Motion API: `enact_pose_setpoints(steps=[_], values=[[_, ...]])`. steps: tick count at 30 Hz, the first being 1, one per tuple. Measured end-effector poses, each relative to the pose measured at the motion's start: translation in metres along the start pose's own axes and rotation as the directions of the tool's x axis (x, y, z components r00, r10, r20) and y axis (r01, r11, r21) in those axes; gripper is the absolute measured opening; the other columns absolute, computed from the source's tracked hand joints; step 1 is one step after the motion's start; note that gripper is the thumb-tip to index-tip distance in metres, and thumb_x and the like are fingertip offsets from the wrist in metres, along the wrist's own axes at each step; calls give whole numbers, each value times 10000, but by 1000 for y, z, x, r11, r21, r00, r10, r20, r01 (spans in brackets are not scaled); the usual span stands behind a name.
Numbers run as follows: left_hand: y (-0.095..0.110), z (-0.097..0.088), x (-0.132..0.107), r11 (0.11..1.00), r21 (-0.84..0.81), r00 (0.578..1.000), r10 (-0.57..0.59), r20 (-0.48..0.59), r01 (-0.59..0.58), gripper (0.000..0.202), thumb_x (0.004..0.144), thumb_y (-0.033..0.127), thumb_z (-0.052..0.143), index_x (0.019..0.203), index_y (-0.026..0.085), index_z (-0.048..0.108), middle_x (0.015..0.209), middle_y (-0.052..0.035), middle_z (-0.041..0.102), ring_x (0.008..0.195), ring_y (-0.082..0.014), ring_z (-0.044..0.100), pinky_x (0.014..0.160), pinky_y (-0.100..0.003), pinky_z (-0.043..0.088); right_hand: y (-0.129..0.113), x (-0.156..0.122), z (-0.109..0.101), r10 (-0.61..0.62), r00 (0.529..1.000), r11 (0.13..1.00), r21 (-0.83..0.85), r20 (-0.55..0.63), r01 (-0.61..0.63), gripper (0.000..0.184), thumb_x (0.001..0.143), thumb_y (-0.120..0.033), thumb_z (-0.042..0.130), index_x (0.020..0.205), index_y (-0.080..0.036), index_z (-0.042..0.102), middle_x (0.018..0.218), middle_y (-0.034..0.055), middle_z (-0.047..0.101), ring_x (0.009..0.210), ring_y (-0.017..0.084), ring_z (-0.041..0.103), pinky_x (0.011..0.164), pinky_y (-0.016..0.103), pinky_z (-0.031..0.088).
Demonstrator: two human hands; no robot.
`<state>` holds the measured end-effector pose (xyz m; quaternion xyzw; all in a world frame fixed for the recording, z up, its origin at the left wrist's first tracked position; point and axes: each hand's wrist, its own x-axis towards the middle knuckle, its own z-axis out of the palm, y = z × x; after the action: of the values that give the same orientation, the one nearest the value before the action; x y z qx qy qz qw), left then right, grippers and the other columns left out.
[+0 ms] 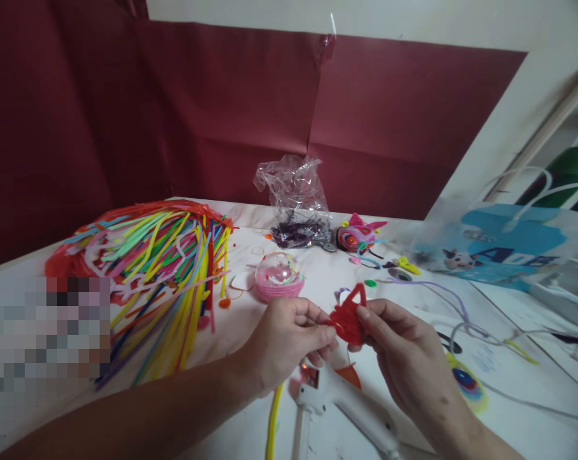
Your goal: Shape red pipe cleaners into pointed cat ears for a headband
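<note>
Your left hand (pixel 293 335) and right hand (pixel 404 345), as the head view shows, both grasp one red fuzzy piece (pixel 349 322), pinching it by opposite edges between thumb and fingers. You hold it nearer to yourself than the clear-domed ball (pixel 279 281) and to its right; a small loop stands up from its top.

Far to the right of the clear-domed ball, your translucent carrier bag (pixel 509 249) bears a large "A" on a blue patch beside a cow picture; you cannot read the other letters surely. Handwriting on a white sheet (pixel 483 358), right of the ball and closer to you, is too faint to read.

Your table (pixel 241 326) is white with faint marbling, and behind the ball maroon sheeting (pixel 250 102), creased and glossy, covers much of the pale wall (pixel 413 19).

Left of the ball lies a heap of fuzzy stems (pixel 174 255) in many colours. Just behind it, a crinkled clear plastic bag (pixel 296 185) holds dark shreds; to the right of that sits a coiled, multicoloured figure (pixel 359 236) with pink points. Nearer to you than the ball rests a smooth white tool (pixel 366 409) beside a yellow stem (pixel 272 425). The ball's base is ridged and pink.
</note>
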<state>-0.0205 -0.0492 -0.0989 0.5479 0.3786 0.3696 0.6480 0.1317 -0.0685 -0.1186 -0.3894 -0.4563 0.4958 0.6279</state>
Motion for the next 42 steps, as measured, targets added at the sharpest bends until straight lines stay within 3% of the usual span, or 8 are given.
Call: enact_pose_setpoints(steps=[14, 22, 35, 42], values=[[-1, -1, -3, 995, 30, 995, 97, 20, -98, 103, 736, 187, 509, 671, 115, 544, 592, -19, 605, 465, -75, 530, 484, -209, 436, -7, 0, 6, 207, 977, 973, 98, 51, -211, 227, 643, -326, 725, 566, -147, 610, 454, 20, 623, 393, 97, 516, 439, 196, 399], [0, 0, -4, 997, 23, 996, 76, 38, -77, 121, 665, 195, 600, 751, 118, 565, 620, -12, 607, 514, -78, 531, 521, -220, 446, -7, 0, 6, 200, 979, 970, 130, 46, -205, 210, 654, -318, 720, 571, -150, 626, 416, 11, 606, 397, 107, 524, 445, 201, 409], [1, 1, -7, 987, 113, 994, 112, 9, -112, 45, 683, 174, 536, 664, 136, 521, 591, 5, 559, 499, -78, 499, 490, -214, 425, -8, -1, 8, 183, 982, 976, 107, 48, -187, 211, 642, -315, 727, 553, -156, 619, 437, 12, 604, 401, 112, 498, 439, 225, 387], [-1, -3, -6, 984, 126, 990, 116, 79, -125, 55, 700, 176, 512, 719, 141, 549, 627, -1, 573, 512, -88, 507, 458, -211, 420, -9, -1, 7, 255, 962, 955, 135, 93, -266, 207, 642, -290, 731, 559, -132, 627, 456, 9, 599, 377, 77, 481, 406, 184, 384]])
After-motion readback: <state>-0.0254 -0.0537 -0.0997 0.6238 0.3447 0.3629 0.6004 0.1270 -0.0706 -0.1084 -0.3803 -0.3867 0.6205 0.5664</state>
